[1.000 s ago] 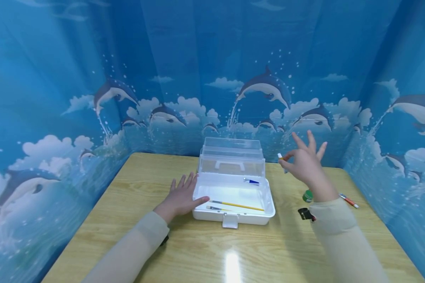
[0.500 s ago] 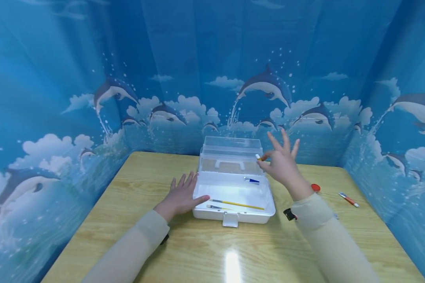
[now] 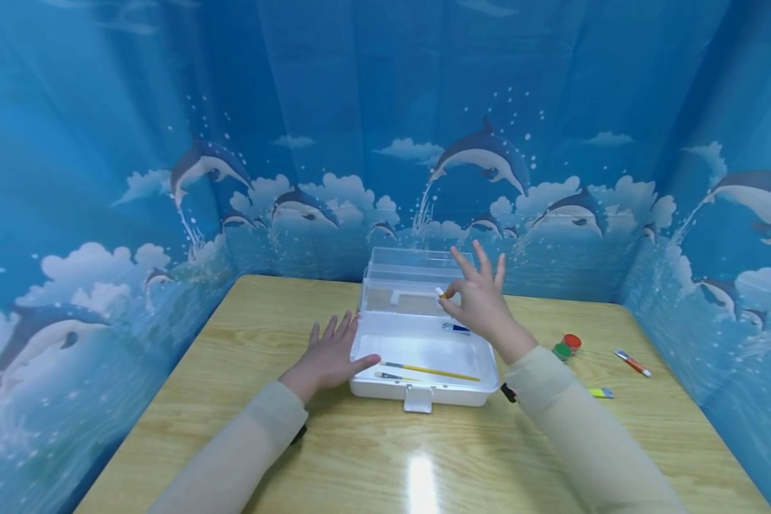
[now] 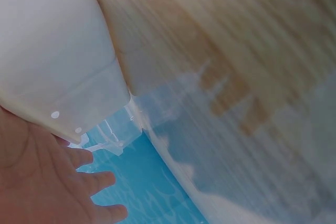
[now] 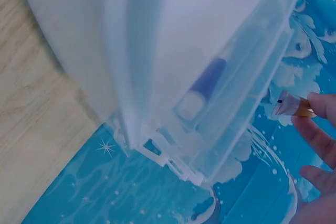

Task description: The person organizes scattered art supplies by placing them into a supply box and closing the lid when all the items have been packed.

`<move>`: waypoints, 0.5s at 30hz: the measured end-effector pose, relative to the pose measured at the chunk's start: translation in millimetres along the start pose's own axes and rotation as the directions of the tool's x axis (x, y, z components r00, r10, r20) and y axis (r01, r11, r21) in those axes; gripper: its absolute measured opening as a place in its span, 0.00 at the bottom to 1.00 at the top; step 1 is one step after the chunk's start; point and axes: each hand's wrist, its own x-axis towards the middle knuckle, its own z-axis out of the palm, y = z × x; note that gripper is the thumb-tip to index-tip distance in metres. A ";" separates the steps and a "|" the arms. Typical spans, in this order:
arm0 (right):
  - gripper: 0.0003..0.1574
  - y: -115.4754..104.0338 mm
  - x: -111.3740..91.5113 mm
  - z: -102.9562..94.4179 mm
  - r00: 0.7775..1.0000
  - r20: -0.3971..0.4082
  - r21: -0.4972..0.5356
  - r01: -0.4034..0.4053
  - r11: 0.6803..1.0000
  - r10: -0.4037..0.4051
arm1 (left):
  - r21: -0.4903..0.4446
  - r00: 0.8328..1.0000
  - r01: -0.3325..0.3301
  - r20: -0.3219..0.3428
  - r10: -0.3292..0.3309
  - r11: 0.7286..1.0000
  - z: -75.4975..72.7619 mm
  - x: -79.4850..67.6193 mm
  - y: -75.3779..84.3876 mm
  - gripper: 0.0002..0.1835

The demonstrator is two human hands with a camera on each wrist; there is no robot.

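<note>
A white plastic box (image 3: 450, 397) stands on the table with its clear lid (image 3: 388, 271) tipped back. My left hand (image 3: 326, 363) rests along the box's left rim, fingers straight and spread. Over the right rear of the box, my right hand (image 3: 485, 307) pinches a small paint tube (image 3: 441, 293) between thumb and forefinger; the other fingers stick up. In the right wrist view this paint tube (image 5: 291, 105) has a crimped end and an orange band. Inside the box lie a yellow paintbrush (image 3: 433, 371), a second paintbrush (image 3: 390, 376) and a blue paint tube (image 3: 457, 328).
Right of the box sit a green paint pot (image 3: 562, 351) and a red paint pot (image 3: 572, 343). An orange paint tube (image 3: 632, 363) lies farther right. A yellow tube (image 3: 600, 392) is partly hidden by the right sleeve. Dolphin-print curtains surround the wooden table (image 3: 283, 307).
My right hand has travelled left, carrying the pinched paint tube from beside the box to above its rear right part. The paint pots have come into sight. My left hand stays put.
</note>
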 end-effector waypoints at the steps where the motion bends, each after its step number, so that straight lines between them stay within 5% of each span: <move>1: 0.09 -0.5 0.7 1.9 1.000 0.003 0.001 0.006 1.000 -0.006 | 0.003 1.000 -0.001 -0.002 0.001 1.000 0.3 0.4 -0.2 0.54; 15: 0.07 -9.0 6.3 21.3 0.987 0.143 -0.052 0.081 0.995 -0.073 | 0.011 1.000 -0.006 -0.006 0.006 1.000 0.3 -0.1 -0.7 0.60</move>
